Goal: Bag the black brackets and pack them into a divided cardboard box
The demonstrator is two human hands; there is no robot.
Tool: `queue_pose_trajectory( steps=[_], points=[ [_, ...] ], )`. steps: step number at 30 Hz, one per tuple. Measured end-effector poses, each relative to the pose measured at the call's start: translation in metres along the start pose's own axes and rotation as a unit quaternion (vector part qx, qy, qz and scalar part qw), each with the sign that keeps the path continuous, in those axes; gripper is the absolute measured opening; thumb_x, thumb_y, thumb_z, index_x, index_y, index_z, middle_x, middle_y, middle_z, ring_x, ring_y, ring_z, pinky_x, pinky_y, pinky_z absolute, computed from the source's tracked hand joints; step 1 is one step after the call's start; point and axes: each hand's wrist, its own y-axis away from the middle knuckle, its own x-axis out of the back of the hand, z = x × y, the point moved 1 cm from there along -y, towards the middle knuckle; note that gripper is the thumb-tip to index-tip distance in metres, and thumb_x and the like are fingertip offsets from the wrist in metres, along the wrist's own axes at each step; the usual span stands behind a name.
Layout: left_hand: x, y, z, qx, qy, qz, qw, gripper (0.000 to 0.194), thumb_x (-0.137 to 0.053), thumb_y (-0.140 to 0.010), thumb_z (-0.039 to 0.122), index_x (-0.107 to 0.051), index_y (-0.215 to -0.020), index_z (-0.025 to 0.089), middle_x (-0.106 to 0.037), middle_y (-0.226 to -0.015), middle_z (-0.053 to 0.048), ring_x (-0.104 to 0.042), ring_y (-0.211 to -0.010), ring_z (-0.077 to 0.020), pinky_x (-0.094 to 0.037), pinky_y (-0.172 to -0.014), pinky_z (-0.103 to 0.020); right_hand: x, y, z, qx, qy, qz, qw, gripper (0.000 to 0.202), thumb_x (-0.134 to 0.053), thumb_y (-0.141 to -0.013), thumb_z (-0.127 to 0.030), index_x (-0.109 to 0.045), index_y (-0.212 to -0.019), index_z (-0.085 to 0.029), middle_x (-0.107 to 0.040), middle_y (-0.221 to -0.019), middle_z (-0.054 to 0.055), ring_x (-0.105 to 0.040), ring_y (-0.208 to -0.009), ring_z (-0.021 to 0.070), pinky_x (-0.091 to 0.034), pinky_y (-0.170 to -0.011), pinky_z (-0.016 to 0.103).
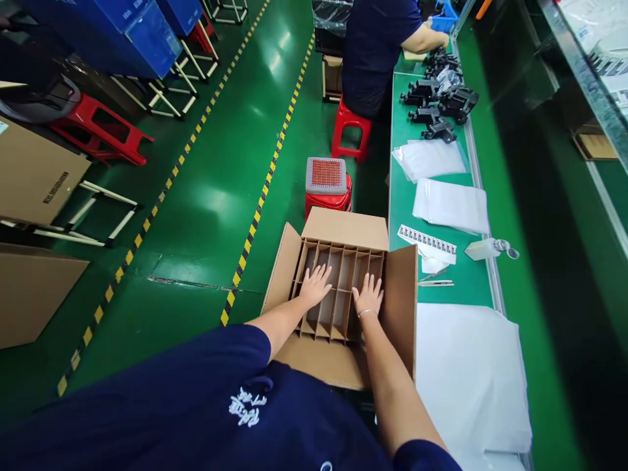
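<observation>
An open cardboard box point(402, 301) stands before me with its flaps spread outward. Inside it sits a cardboard divider grid point(338, 290) that splits the box into several narrow compartments. My left hand point(315, 286) lies palm down with fingers spread on the left part of the grid. On the right part, near the box wall, my right hand point(367, 294) rests the same way, fingers apart. Neither hand holds anything. The bottoms of the compartments are only partly visible.
To the right runs a green workbench point(471, 281) with plastic bags point(451, 204), a label sheet point(426, 241), tweezers point(436, 283), a bottle point(485, 248) and black parts point(432, 108). Beyond the box stands a red stool point(328, 196); a co-worker point(375, 52) sits farther off.
</observation>
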Motion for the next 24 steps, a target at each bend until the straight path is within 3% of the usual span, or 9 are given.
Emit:
queue_pose_trajectory(
  steps=[2, 5, 10, 14, 17, 20, 22, 24],
  points=[
    [-0.011, -0.009, -0.006, 0.004, 0.002, 0.000, 1.000, 0.061, -0.038, -0.094, 0.033, -0.025, -0.152, 0.016, -0.033, -0.155, -0.013, -0.027, -0.144, -0.0257, -0.012, -0.118, -0.054, -0.011, -0.008, 0.001, -0.003, 0.003, 0.003, 1.000, 0.067, -0.034, -0.096, -0.046, -0.020, -0.153, -0.012, -0.022, -0.159, 0.011, -0.008, -0.147, 0.0341, -0.023, -0.113, 0.053],
    [-0.012, -0.019, -0.009, 0.009, 0.008, -0.001, 1.000, 0.062, -0.035, -0.095, 0.033, -0.022, -0.153, 0.015, -0.035, -0.154, -0.014, -0.027, -0.145, -0.0235, -0.007, -0.120, -0.050, -0.016, -0.018, 0.000, -0.004, 0.006, 0.007, 1.000, 0.067, -0.030, -0.096, -0.046, -0.015, -0.154, -0.015, -0.015, -0.161, 0.006, 0.001, -0.148, 0.0338, -0.020, -0.115, 0.053],
    [0.003, -0.011, 0.000, 0.017, 0.017, -0.028, 0.999, 0.061, -0.033, -0.094, 0.030, -0.023, -0.152, 0.013, -0.041, -0.150, -0.016, -0.030, -0.144, -0.0237, -0.007, -0.120, -0.049, -0.016, -0.012, 0.004, -0.003, 0.004, 0.002, 1.000, 0.064, -0.031, -0.096, -0.044, -0.019, -0.153, -0.017, -0.018, -0.160, 0.004, -0.003, -0.148, 0.0338, -0.023, -0.114, 0.052],
    [0.027, -0.005, 0.014, 0.027, 0.026, -0.077, 0.996, 0.065, -0.042, -0.088, 0.026, -0.029, -0.148, 0.005, -0.047, -0.142, -0.027, -0.044, -0.134, -0.0361, -0.024, -0.109, -0.063, -0.011, -0.008, 0.001, -0.016, -0.004, 0.000, 1.000, 0.062, -0.038, -0.095, -0.041, -0.028, -0.151, -0.017, -0.025, -0.158, 0.007, -0.015, -0.147, 0.0337, -0.029, -0.111, 0.051],
    [0.065, 0.003, 0.026, -0.028, 0.051, -0.110, 0.992, 0.066, -0.050, -0.083, 0.028, -0.038, -0.145, 0.008, -0.045, -0.144, -0.026, -0.048, -0.130, -0.0373, -0.036, -0.104, -0.057, -0.003, -0.017, -0.023, -0.027, -0.013, 0.015, 0.999, 0.064, -0.034, -0.096, -0.043, -0.020, -0.153, -0.018, -0.014, -0.161, 0.008, -0.011, -0.148, 0.0315, -0.022, -0.113, 0.055],
    [0.124, 0.027, 0.023, -0.145, 0.091, -0.131, 0.977, 0.051, -0.049, -0.085, 0.033, -0.053, -0.135, 0.024, -0.058, -0.137, -0.008, -0.057, -0.122, -0.0249, -0.044, -0.102, -0.037, -0.002, -0.028, -0.066, -0.009, -0.025, 0.004, 1.000, 0.063, -0.030, -0.096, -0.045, -0.012, -0.154, -0.026, -0.006, -0.162, 0.002, -0.006, -0.150, 0.0233, -0.016, -0.117, 0.051],
    [0.168, 0.049, 0.003, -0.218, 0.117, -0.131, 0.960, 0.044, -0.048, -0.085, 0.033, -0.059, -0.128, 0.028, -0.064, -0.129, -0.003, -0.062, -0.115, -0.0215, -0.047, -0.099, -0.032, -0.006, -0.033, -0.092, -0.019, -0.032, -0.016, 0.999, 0.063, -0.030, -0.096, -0.046, -0.014, -0.153, -0.026, -0.011, -0.161, 0.004, -0.012, -0.149, 0.0230, -0.018, -0.116, 0.052],
    [0.205, 0.067, -0.041, -0.272, 0.143, -0.107, 0.945, 0.045, -0.048, -0.086, 0.030, -0.059, -0.129, 0.026, -0.065, -0.128, -0.004, -0.061, -0.115, -0.0225, -0.045, -0.102, -0.035, -0.010, -0.036, -0.108, -0.051, -0.036, -0.022, 0.998, 0.065, -0.030, -0.095, -0.046, -0.017, -0.153, -0.021, -0.016, -0.160, 0.010, -0.020, -0.147, 0.0250, -0.019, -0.115, 0.054]
  ],
)
